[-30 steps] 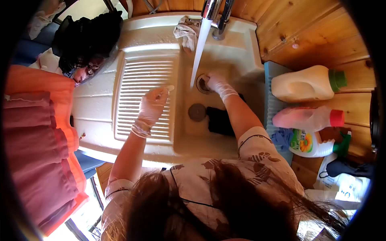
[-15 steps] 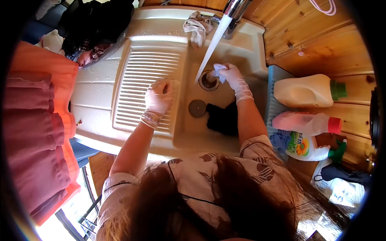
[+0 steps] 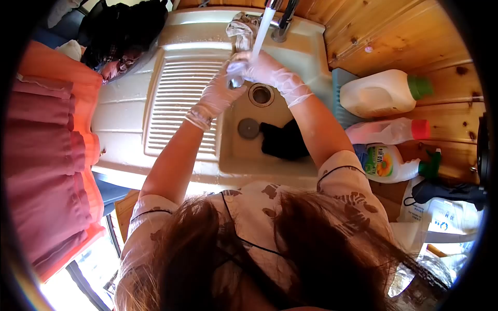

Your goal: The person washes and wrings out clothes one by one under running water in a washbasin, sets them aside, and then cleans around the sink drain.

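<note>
My two hands, in thin translucent gloves, meet over the left side of the sink basin, under the running tap. A small pale lilac cloth is bunched between them. My right hand grips it from above, with the water stream falling onto that hand. My left hand cups the cloth from the lower left, its thumb sticking out. A shiny grey patch shows by its palm; what it is I cannot make out. Below the hands lie the open drain, a round grey stopper and a black cloth.
A ribbed drainboard adjoins the basin on the left. A crumpled light cloth lies by the tap. Dark laundry is heaped at the back left. Along the right stand a green-capped jug, a red-capped bottle and a spray bottle.
My right hand has moved from above the drain up and left into the stream with the pale cloth. My left hand has risen to meet it. The view has shifted slightly.
</note>
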`<state>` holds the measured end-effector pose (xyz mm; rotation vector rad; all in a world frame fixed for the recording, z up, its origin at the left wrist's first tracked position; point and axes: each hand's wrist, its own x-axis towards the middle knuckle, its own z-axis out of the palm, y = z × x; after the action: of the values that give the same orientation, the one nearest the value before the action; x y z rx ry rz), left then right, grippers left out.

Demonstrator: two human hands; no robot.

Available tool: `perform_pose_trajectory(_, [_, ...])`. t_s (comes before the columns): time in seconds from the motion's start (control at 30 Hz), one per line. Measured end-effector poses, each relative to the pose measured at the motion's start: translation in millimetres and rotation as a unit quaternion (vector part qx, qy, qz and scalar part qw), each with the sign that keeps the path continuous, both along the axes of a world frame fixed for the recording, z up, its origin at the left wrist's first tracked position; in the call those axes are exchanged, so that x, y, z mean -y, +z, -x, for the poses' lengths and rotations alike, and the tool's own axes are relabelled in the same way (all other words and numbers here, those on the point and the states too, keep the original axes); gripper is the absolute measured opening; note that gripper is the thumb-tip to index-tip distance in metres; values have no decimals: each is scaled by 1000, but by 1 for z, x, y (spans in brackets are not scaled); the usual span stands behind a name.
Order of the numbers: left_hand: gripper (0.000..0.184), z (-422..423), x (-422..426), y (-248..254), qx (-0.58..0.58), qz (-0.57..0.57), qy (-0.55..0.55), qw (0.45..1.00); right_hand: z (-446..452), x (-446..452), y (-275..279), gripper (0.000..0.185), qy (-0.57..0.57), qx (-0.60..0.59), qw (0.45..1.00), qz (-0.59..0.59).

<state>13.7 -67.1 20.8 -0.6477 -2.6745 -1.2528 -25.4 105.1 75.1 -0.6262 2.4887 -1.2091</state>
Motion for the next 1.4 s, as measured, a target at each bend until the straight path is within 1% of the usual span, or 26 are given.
perform_pose_trajectory(0.03, [43,8,-9,4,8,19,-13,1000,5,-5,5,22,5,-4,998,63])
perform_pose_trajectory(0.1, [45,5,-24,36,286,37,40,957,5,-12,17,24,15,-4,982,191])
perform_pose_trajectory(0.13, [44,4,-19,24,253,-30,-27,967,-8,-14,53,29,-75,130,983,101])
perform_pose_trajectory(0.23, [42,2,-23,6,294,-128,-5,947,-17,-34,64,34,-144,100,956,236])
perform_pose_trajectory(0.27, [45,3,-21,5,402,-204,-16,892,-21,-47,66,33,-175,120,938,276])
perform_pose_trajectory(0.37, [42,-9,-19,23,504,-417,14,756,-19,-74,21,35,-234,180,902,316])
perform_pose_trajectory(0.43, [40,-5,-20,30,499,-387,35,774,-33,-75,12,30,-231,187,910,287])
perform_pose_trajectory(0.47, [41,0,-22,36,502,-368,26,782,-38,-73,10,32,-233,180,929,225])
perform_pose_trajectory(0.5, [42,5,-23,41,504,-349,19,790,-17,-81,-56,30,-246,-59,961,110])
perform_pose_trajectory(0.57, [47,14,-27,50,463,-250,-50,849,-40,-68,-10,30,-135,-25,967,217])
perform_pose_trajectory(0.67, [52,24,-35,72,368,-54,-134,919,-38,-61,-4,27,-181,8,960,212])
perform_pose_trajectory(0.8, [44,29,-31,83,398,-67,-178,897,-31,-48,10,28,-185,26,965,184])
perform_pose_trajectory(0.9, [41,35,-25,79,351,-47,-123,927,-45,-47,53,35,-35,62,963,260])
perform_pose_trajectory(0.93, [41,23,-28,100,364,-109,-98,920,-43,-57,48,41,-41,165,913,371])
perform_pose_trajectory(1.03, [38,20,-30,109,417,-216,-54,882,-54,-52,27,49,-126,74,926,347])
perform_pose_trajectory(1.07, [30,29,-26,97,461,-302,-127,825,-57,-46,13,65,-79,135,924,349])
perform_pose_trajectory(1.1, [28,32,-26,94,497,-364,-160,771,-52,-39,-27,82,-64,174,886,425])
perform_pose_trajectory(1.13, [26,34,-26,92,528,-423,-193,711,-55,-31,-54,80,-113,293,802,507])
perform_pose_trajectory(1.17, [25,37,-26,90,555,-478,-223,643,-60,-23,-60,76,-125,349,736,566])
perform_pose_trajectory(1.2, [26,41,-21,84,546,-461,-230,661,-66,-16,-66,72,-140,398,662,619])
perform_pose_trajectory(1.23, [27,38,-19,86,540,-444,-166,696,-68,-12,-65,67,-124,393,626,662])
perform_pose_trajectory(1.27, [29,31,-16,89,532,-425,-101,726,-58,-15,-81,46,-72,379,630,674])
perform_pose_trajectory(1.3, [31,26,-13,90,521,-404,-35,751,-55,-19,-87,38,-172,364,639,655])
perform_pose_trajectory(1.33, [33,31,5,65,536,-363,-29,761,-56,-21,-69,30,-270,343,643,629])
perform_pose_trajectory(1.37, [34,34,6,32,663,-484,-74,567,-58,-22,-48,22,-365,318,640,597])
perform_pose_trajectory(1.4, [34,38,7,-5,741,-571,-116,333,-64,-20,-22,14,-382,275,683,559])
